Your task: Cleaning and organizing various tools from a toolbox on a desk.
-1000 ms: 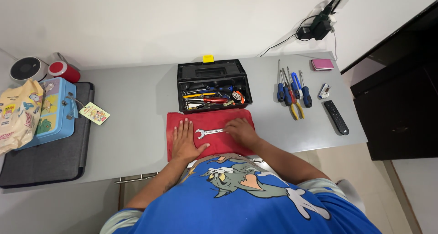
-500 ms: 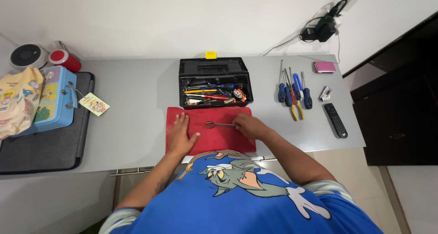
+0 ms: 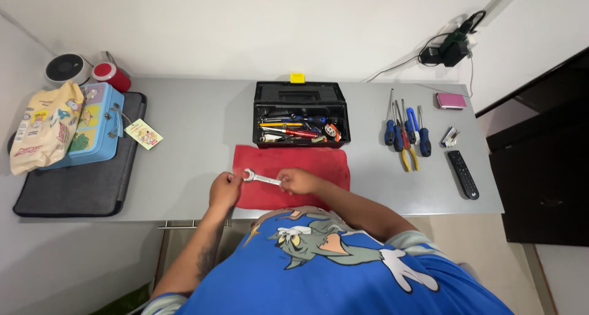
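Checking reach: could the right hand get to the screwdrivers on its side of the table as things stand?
Probably yes, once freed: the right hand holds the wrench, and only bare table separates it from the screwdrivers.

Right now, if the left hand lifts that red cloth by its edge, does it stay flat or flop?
Probably flops: the red cloth looks thin and lies flat, left hand at its edge. Likely light. The wrench, gripped in the right hand, looks rigid metal.

A black toolbox [image 3: 301, 114] sat open at 12 o'clock on the grey table [image 3: 184, 137]. Screwdrivers and pliers [image 3: 405, 131] lay at 2 o'clock beside a remote [image 3: 463, 174]. At 10 o'clock, a blue tin [image 3: 90, 131] rested on a dark mat [image 3: 73, 183].
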